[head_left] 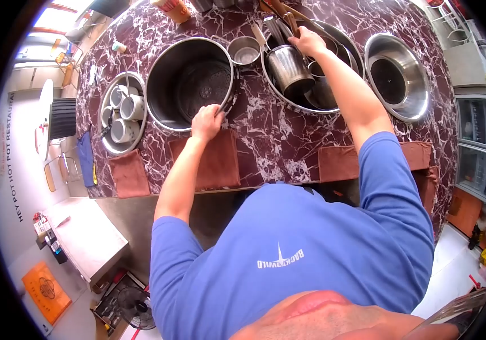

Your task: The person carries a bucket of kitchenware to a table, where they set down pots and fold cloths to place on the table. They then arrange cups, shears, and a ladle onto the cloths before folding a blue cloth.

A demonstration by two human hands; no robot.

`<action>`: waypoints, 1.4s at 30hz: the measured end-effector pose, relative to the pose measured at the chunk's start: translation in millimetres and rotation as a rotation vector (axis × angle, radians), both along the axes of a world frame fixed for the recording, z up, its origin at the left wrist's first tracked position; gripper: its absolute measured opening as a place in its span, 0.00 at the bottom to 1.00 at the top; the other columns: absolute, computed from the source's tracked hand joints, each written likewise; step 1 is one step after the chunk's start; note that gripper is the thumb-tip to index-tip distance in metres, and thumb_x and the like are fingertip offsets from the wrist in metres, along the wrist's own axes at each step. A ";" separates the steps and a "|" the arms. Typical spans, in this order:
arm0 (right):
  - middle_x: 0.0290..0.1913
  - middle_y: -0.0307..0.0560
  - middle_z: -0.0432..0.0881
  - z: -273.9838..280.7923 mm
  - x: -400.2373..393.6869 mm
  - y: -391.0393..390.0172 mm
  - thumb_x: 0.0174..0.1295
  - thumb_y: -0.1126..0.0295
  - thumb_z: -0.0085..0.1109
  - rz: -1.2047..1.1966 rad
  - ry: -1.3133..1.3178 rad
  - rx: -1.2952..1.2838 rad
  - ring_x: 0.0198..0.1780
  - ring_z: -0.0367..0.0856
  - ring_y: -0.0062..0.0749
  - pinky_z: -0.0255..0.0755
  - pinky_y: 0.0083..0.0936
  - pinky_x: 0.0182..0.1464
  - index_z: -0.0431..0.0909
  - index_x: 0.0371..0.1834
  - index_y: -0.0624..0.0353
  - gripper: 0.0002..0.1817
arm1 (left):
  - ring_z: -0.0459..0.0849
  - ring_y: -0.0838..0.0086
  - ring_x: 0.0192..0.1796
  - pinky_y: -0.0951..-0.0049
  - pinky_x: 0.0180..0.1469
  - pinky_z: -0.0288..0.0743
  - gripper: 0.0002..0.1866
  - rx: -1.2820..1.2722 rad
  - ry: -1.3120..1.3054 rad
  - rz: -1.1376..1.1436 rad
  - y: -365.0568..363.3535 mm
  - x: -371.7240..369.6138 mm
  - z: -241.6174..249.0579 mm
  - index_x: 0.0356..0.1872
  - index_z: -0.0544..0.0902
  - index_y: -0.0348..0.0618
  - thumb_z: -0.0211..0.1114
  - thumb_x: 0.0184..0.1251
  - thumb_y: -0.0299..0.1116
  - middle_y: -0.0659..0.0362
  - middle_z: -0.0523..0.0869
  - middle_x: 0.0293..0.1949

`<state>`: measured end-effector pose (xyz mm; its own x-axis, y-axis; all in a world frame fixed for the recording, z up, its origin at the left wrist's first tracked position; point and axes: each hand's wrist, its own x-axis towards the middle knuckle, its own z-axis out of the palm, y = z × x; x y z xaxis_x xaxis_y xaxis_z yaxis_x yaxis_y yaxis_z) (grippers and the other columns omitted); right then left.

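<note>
My left hand (206, 122) is closed over the near rim of a large deep metal pot (189, 85), which shows only a dark bottom. My right hand (309, 42) is closed at the upper rim of a perforated metal utensil holder (290, 68). This holder tilts over a wide metal basin (351, 42), with utensil handles (277, 29) sticking out of its top; my fingertips are partly hidden among them. Metal pots or bowls (325, 93) lie in the basin beneath. A small metal pot (244, 52) stands between the large pot and the basin.
At the left, a metal basin (119, 148) holds several white enamel mugs (132, 107). Another metal basin (416, 96) stands at the right. Folded brown cloths (217, 161) lie along the near table edge. A patterned paper cup (173, 10) stands at the far side of the marbled table (265, 136).
</note>
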<state>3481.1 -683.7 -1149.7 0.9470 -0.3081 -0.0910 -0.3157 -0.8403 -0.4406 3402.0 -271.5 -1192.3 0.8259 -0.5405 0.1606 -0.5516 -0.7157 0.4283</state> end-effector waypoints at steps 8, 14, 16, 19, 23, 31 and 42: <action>0.49 0.58 0.81 111.5 -50.0 -16.7 0.59 0.42 0.57 0.097 -0.428 0.161 0.54 0.78 0.55 0.72 0.43 0.55 0.75 0.53 0.60 0.32 | 0.81 0.50 0.54 0.60 0.56 0.74 0.30 -0.176 0.058 0.110 -171.2 130.5 26.0 0.55 0.77 0.40 0.58 0.66 0.57 0.44 0.82 0.52; 0.34 0.57 0.79 215.0 -224.0 -23.5 0.64 0.54 0.61 -0.124 -0.564 0.167 0.35 0.80 0.49 0.72 0.37 0.38 0.70 0.47 0.58 0.21 | 0.81 0.46 0.52 0.56 0.53 0.74 0.30 0.110 0.288 -0.098 -240.1 231.9 -47.7 0.53 0.78 0.33 0.56 0.64 0.53 0.36 0.82 0.49; 0.32 0.50 0.79 185.9 -278.8 -30.7 0.67 0.57 0.58 -0.151 -0.601 0.226 0.34 0.81 0.39 0.73 0.34 0.39 0.69 0.50 0.60 0.19 | 0.85 0.53 0.46 0.59 0.48 0.77 0.31 -0.142 0.655 0.131 -242.9 212.9 -29.5 0.54 0.76 0.27 0.67 0.58 0.45 0.40 0.85 0.45; 0.29 0.47 0.78 138.9 -361.7 -24.5 0.70 0.59 0.52 -0.265 -0.673 0.427 0.32 0.81 0.39 0.73 0.34 0.40 0.67 0.55 0.58 0.18 | 0.85 0.58 0.39 0.61 0.44 0.77 0.26 -0.218 0.562 0.289 -233.7 199.9 -16.5 0.45 0.80 0.26 0.67 0.53 0.41 0.46 0.86 0.38; 0.29 0.46 0.80 126.8 -461.7 19.9 0.70 0.61 0.51 -0.552 -0.522 0.383 0.33 0.83 0.40 0.74 0.34 0.40 0.68 0.51 0.57 0.14 | 0.84 0.66 0.33 0.67 0.34 0.77 0.20 -0.684 0.711 0.364 -200.0 176.0 -0.6 0.42 0.80 0.31 0.67 0.57 0.40 0.50 0.85 0.32; 0.32 0.48 0.84 142.2 -564.1 122.4 0.62 0.59 0.56 -0.865 -0.224 0.167 0.38 0.84 0.49 0.75 0.40 0.42 0.78 0.40 0.53 0.11 | 0.83 0.73 0.38 0.75 0.36 0.80 0.14 -1.183 0.986 0.113 -157.5 9.4 119.0 0.44 0.79 0.42 0.62 0.70 0.42 0.55 0.85 0.39; 0.25 0.43 0.82 203.8 -651.6 215.7 0.58 0.59 0.66 -0.841 -0.339 0.042 0.30 0.82 0.43 0.72 0.34 0.34 0.78 0.56 0.42 0.22 | 0.85 0.75 0.45 0.76 0.50 0.76 0.10 -0.416 0.592 -1.480 -209.5 -280.2 210.6 0.45 0.84 0.35 0.65 0.62 0.19 0.56 0.87 0.41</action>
<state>2829.5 -468.1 -945.9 0.3894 -0.9125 0.1250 -0.6656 -0.3727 -0.6466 3121.7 -480.9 -981.6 -0.3407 -0.8697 0.3572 -0.3089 0.4624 0.8312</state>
